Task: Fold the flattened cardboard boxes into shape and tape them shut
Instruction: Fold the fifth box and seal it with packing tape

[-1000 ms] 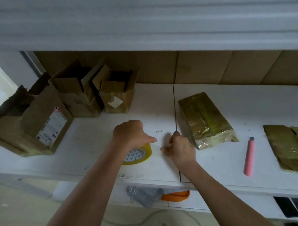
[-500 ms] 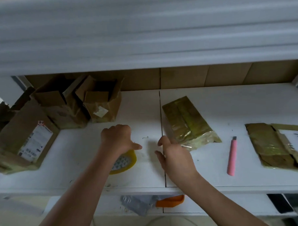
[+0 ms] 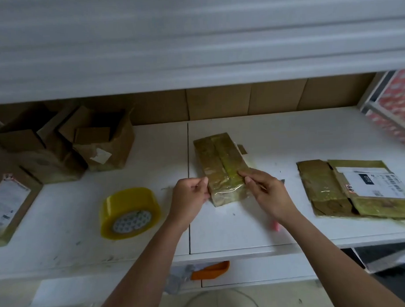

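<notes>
A flattened cardboard box (image 3: 220, 162), wrapped in shiny yellowish tape, lies on the white shelf (image 3: 265, 137) at the centre. My left hand (image 3: 189, 199) is at its near left edge, thumb and curled fingers pinching that edge. My right hand (image 3: 267, 192) holds the near right corner, with the index finger on top and the thumb at the side. A roll of yellow packing tape (image 3: 130, 213) lies free on the shelf, left of my left hand. A second flattened box (image 3: 324, 188) with a white shipping label lies at the right.
Open, folded-up cardboard boxes (image 3: 100, 145) stand at the back left, and a labelled one (image 3: 10, 201) at the far left edge. A pink cutter (image 3: 276, 226) peeks out from under my right forearm. An orange item (image 3: 210, 270) sits below the shelf's front edge.
My left hand has let go of the tape roll. Both hands moved right and forward onto the flattened box at the centre. The tape roll stays on the shelf.
</notes>
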`<state>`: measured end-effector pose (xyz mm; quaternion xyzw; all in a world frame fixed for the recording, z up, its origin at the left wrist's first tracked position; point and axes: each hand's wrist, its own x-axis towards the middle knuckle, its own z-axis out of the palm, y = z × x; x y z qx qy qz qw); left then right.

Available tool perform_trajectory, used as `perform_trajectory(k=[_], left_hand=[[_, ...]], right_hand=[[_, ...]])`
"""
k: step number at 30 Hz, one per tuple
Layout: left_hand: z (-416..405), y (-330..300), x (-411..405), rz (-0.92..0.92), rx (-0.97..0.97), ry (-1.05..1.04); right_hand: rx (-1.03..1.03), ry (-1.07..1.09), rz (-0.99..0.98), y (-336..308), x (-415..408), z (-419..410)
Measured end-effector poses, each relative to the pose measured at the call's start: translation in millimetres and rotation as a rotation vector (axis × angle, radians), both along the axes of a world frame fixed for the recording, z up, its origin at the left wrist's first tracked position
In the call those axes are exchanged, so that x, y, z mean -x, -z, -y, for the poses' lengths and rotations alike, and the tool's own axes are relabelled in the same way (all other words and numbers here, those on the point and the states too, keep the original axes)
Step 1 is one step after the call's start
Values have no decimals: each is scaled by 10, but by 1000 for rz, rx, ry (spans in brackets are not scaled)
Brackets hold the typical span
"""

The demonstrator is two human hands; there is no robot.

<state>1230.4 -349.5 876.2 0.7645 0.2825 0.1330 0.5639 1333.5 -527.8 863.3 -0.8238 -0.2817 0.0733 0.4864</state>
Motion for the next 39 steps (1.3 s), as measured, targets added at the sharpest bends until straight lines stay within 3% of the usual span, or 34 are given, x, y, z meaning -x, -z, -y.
perform_trajectory(k=[4, 16, 22, 27, 34, 39], left_hand=[[150, 23, -10, 58, -168, 18], [235, 209, -47, 166, -363, 17], [236, 325, -72, 215, -355, -44], [151, 313, -85, 189, -280, -2], [74, 286, -73, 156, -306, 90], [-146, 246, -31, -20, -345, 292]], right_hand=[[-17, 34, -54, 38, 9, 10], [270, 90, 186, 23, 3, -53], [241, 96, 227, 86, -45, -41], [58, -73, 262, 131, -178, 121], [112, -168, 193, 24, -235, 201], [220, -315, -135, -157, -340, 364]])
